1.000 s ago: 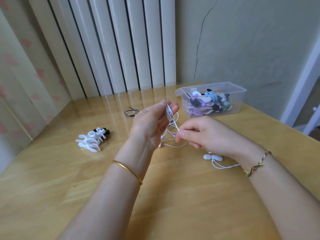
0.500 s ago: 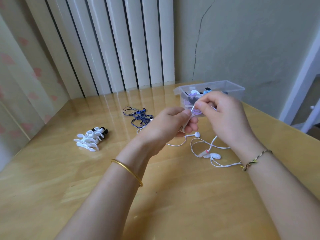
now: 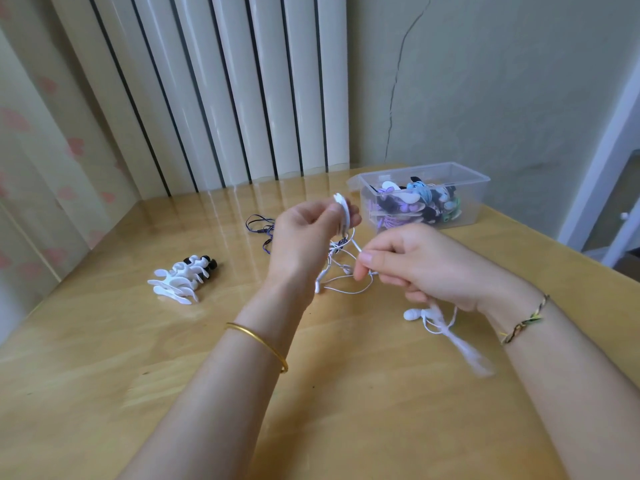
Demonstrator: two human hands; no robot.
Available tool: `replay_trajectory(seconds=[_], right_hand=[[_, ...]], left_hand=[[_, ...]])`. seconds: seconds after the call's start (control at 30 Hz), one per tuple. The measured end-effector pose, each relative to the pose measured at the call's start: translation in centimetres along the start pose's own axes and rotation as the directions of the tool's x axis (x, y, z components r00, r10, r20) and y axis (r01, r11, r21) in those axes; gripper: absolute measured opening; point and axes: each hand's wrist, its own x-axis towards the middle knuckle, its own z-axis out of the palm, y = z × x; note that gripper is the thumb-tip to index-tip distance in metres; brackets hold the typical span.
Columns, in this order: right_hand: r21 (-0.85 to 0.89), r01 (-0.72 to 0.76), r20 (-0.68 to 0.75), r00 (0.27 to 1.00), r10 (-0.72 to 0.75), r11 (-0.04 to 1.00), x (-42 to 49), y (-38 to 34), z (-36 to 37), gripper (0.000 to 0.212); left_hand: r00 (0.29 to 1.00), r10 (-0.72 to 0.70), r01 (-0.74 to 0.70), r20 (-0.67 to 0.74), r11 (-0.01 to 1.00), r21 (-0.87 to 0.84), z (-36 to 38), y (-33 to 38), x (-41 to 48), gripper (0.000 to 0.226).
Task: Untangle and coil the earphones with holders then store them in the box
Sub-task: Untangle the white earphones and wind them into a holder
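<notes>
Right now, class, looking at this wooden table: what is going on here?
A person appears to be winding thin white wired earphones onto a flat white plastic holder. The left hand holds the holder up; the right hand pinches the cable beside it, an earbud lying on the wooden table. Spare white holders and dark blue earphones wait; the clear plastic box already holds coiled sets.

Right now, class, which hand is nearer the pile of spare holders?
Left. The left hand is right of the pile of spare holders; the right hand lies farther right, beyond it.
</notes>
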Motion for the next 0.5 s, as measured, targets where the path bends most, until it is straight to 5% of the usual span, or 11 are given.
replay_trajectory(seconds=[0.1, 0.17, 0.3, 0.5], right_hand=[[-0.046, 0.057, -0.005, 0.998, -0.058, 0.997, -0.3, -0.3, -0.2, 0.027], [-0.108, 0.084, -0.103, 0.99, -0.095, 0.991, -0.1, -0.1, -0.4, 0.026], [-0.262, 0.078, -0.381, 0.907, -0.177, 0.962, 0.5, 0.4, -0.9, 0.02], [-0.344, 0.022, -0.497, 0.844, -0.202, 0.939, 1.1, 1.0, -0.4, 0.015]], left_hand=[[0.982, 0.158, -0.189, 0.105, 0.874, 0.449, 0.6, -0.4, -0.3, 0.022], [0.966, 0.159, -0.25, 0.203, 0.771, 0.586, 0.8, -0.5, -0.4, 0.027], [0.947, -0.027, -0.128, 0.321, 0.884, 0.45, 0.5, 0.0, -0.5, 0.032], [0.875, -0.27, 0.147, 0.401, 0.939, 0.312, -0.5, 0.8, -0.1, 0.031]])
